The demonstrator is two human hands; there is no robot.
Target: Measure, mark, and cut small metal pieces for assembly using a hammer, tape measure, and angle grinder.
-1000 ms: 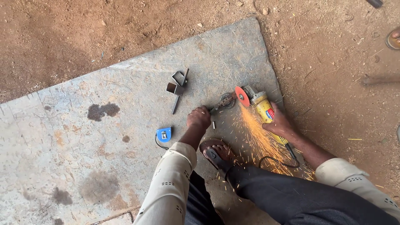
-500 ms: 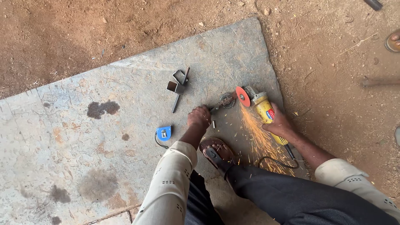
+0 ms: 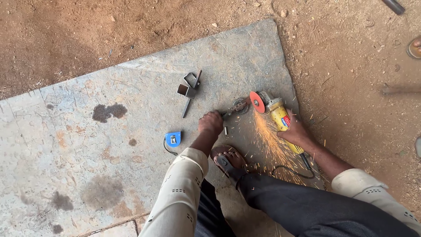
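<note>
The grey metal sheet (image 3: 131, 131) on the dirt carries everything. Near its right edge the right hand (image 3: 298, 131) still grips the yellow angle grinder (image 3: 276, 115), fingers wrapped shut, sparks now spraying wider toward the sandalled foot (image 3: 230, 159). The left hand (image 3: 211, 123) stays clenched on the small metal piece (image 3: 237, 106) at the disc. The blue tape measure (image 3: 173, 138) is unmoved.
</note>
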